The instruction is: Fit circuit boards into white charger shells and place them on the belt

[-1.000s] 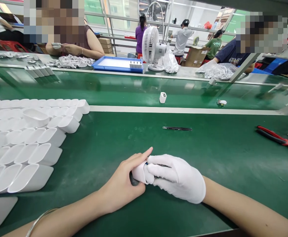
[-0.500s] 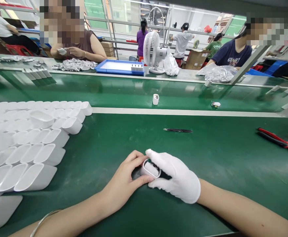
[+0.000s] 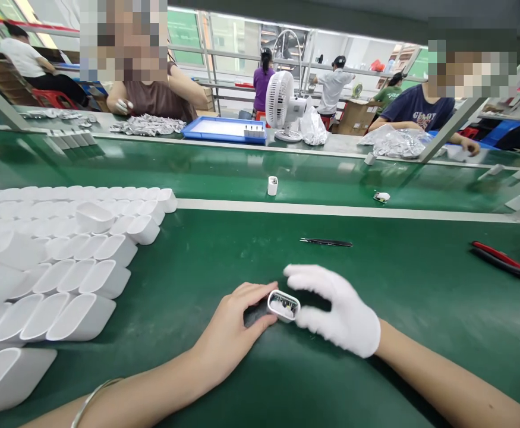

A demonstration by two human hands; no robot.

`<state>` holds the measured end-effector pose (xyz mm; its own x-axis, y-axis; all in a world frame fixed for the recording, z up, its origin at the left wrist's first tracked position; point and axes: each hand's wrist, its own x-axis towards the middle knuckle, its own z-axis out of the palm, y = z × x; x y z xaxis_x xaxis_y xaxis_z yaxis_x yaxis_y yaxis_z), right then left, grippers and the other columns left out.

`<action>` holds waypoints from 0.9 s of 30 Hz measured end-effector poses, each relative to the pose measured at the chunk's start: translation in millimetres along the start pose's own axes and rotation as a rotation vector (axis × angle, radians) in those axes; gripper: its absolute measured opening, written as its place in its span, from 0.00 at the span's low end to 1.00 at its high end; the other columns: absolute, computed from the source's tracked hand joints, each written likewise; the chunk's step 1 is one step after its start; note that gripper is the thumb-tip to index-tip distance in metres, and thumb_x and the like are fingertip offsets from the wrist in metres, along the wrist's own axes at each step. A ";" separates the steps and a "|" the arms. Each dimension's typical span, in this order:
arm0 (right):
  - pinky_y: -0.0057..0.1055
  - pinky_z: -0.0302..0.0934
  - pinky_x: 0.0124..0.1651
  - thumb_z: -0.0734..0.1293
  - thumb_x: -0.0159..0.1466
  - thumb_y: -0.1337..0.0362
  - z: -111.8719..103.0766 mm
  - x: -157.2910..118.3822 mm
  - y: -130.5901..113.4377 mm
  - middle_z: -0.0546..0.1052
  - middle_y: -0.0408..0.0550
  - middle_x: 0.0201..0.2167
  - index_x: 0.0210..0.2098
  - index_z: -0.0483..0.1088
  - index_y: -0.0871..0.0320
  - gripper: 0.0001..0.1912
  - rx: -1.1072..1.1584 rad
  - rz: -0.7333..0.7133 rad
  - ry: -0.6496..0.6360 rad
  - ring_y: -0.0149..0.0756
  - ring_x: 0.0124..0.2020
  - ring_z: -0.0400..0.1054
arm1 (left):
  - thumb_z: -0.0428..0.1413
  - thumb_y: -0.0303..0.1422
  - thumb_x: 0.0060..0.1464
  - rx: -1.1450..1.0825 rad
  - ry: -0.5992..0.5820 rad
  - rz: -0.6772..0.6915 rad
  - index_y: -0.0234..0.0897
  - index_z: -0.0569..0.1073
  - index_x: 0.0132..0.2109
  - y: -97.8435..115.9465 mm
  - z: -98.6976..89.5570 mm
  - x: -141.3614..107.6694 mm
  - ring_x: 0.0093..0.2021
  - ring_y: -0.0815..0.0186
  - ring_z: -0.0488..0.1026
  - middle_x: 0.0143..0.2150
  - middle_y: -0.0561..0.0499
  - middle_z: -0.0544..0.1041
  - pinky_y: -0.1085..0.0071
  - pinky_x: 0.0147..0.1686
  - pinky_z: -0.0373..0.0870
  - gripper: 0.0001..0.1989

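My bare left hand (image 3: pixel 238 321) grips a small white oval plastic housing (image 3: pixel 283 305) between thumb and fingers, steadying it on the green bench. The housing's open end faces me, and a circuit board with small parts and something white shows inside. My right hand (image 3: pixel 334 309), in a white glove, is open just right of the housing, fingers and thumb spread apart. Its thumb tip is close to the housing's edge; whether they touch I cannot tell. Beyond the hands lie black tweezers (image 3: pixel 326 242).
Rows of empty white housings (image 3: pixel 81 279) fill the left side. Red-and-black pliers (image 3: pixel 504 260) lie at the right. Past a white strip (image 3: pixel 331 210) stand another filled housing (image 3: pixel 273 185) and a loose circuit board (image 3: pixel 381 197). Co-workers sit opposite, near a fan (image 3: pixel 281 104).
My right hand has drawn back from the housing and opened. The board and white piece now sit deeper inside the housing. My left hand keeps its hold. The view has shifted slightly.
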<state>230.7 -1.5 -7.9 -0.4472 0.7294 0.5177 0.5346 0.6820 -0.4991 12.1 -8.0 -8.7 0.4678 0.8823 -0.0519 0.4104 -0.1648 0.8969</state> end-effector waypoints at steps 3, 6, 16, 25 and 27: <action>0.46 0.59 0.56 0.62 0.64 0.59 -12.8 2.2 32.3 0.68 0.56 0.55 0.54 0.64 0.57 0.20 -0.349 0.296 0.233 0.45 0.56 0.61 | 0.55 0.29 0.53 0.095 0.078 -0.010 0.53 0.54 0.64 2.4 3.4 -3.7 0.53 0.58 0.64 0.59 0.50 0.63 0.57 0.55 0.62 0.33; 0.52 0.59 0.52 0.64 0.61 0.56 -22.8 4.3 68.9 0.67 0.58 0.56 0.54 0.65 0.57 0.23 -0.634 0.487 0.138 0.56 0.57 0.57 | 0.62 0.36 0.48 0.139 0.038 0.012 0.53 0.52 0.63 8.2 8.1 -2.8 0.58 0.53 0.59 0.61 0.49 0.59 0.55 0.56 0.60 0.39; 0.34 0.55 0.36 0.58 0.64 0.68 -10.7 2.7 29.9 0.74 0.41 0.26 0.42 0.71 0.53 0.12 -0.290 0.234 0.071 0.30 0.26 0.67 | 0.54 0.21 0.44 -0.004 -0.040 0.144 0.46 0.57 0.62 3.4 -6.0 4.5 0.55 0.59 0.63 0.54 0.49 0.66 0.60 0.58 0.60 0.37; 0.35 0.42 0.38 0.61 0.63 0.69 -17.7 6.2 -8.4 0.76 0.37 0.26 0.33 0.73 0.49 0.11 -0.459 -0.020 0.056 0.25 0.26 0.63 | 0.58 0.24 0.44 -0.005 -0.062 0.102 0.42 0.72 0.52 2.5 -6.4 10.2 0.46 0.60 0.70 0.48 0.51 0.74 0.64 0.50 0.66 0.25; 0.35 0.41 0.37 0.61 0.62 0.70 -15.9 6.5 -8.7 0.76 0.36 0.25 0.32 0.73 0.49 0.11 -0.486 -0.014 0.063 0.25 0.25 0.63 | 0.56 0.23 0.46 -0.009 -0.083 0.112 0.43 0.73 0.51 1.4 -6.0 10.5 0.46 0.61 0.71 0.46 0.52 0.76 0.66 0.49 0.66 0.23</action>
<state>234.6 -3.6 10.9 -0.4209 0.7052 0.5706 0.8083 0.5770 -0.1169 12.9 3.7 -5.4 0.5739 0.8188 0.0126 0.3455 -0.2561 0.9028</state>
